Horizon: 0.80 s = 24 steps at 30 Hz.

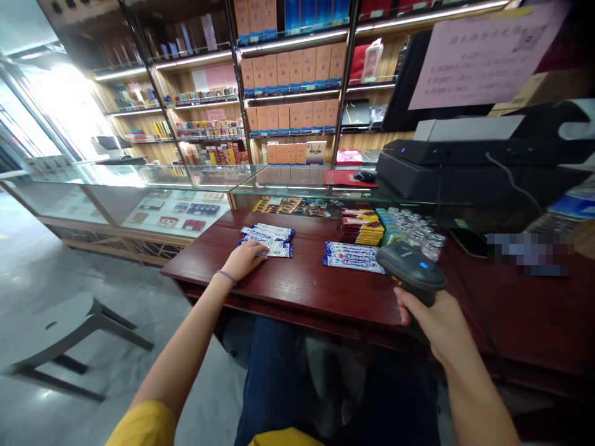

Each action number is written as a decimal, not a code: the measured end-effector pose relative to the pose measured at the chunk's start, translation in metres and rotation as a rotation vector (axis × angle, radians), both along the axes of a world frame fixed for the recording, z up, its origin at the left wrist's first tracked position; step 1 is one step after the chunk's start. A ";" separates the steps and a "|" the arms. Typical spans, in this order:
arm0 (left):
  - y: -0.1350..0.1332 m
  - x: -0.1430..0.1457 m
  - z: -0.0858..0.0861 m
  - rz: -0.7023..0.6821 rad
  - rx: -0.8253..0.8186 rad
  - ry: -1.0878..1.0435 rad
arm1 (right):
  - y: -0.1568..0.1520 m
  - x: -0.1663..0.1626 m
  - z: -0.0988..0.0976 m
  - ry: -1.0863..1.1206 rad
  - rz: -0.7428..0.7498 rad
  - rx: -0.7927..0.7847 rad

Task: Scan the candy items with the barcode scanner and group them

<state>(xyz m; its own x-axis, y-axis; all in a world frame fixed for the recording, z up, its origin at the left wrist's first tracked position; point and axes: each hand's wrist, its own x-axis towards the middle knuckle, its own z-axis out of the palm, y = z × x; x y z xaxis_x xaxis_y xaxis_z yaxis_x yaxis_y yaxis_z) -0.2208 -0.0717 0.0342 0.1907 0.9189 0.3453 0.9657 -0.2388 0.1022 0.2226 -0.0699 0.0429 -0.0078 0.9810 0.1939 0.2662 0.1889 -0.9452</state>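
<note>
In the head view my left hand [246,260] rests at the left of the dark red desk, its fingers curled over the near end of a slim blue-and-white packet [280,249]. More of these packets [269,231] lie loosely overlapped just behind it. My right hand [437,316] is wrapped round the handle of a black barcode scanner [411,263], held above the desk with a blue light on top. Left of the scanner lies a neat row of several blue-and-white packets [354,256]. The scanner's head covers the right end of that row.
Behind the row stand red-and-yellow packets [360,226] and small clear jars [432,244]. A phone [468,241] and black register equipment [465,173] are at the right. A glass counter [260,179] runs along the back. A grey stool [69,328] stands at the left.
</note>
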 end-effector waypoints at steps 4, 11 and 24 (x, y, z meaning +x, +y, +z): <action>0.001 0.008 0.006 0.051 -0.038 0.223 | -0.001 -0.002 -0.002 0.006 -0.001 0.014; -0.012 0.011 0.003 0.061 -0.007 0.359 | -0.001 -0.004 -0.004 0.066 -0.002 0.017; 0.017 0.048 0.005 0.014 0.228 -0.552 | 0.003 -0.011 0.008 0.026 0.054 0.015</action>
<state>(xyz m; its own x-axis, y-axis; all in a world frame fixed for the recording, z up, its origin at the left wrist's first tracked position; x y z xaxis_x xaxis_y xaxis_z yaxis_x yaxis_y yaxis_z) -0.1731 -0.0550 0.0392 -0.0848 0.8110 0.5789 0.7875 -0.3013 0.5376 0.2116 -0.0666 0.0507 -0.0553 0.9762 0.2097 0.2308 0.2168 -0.9485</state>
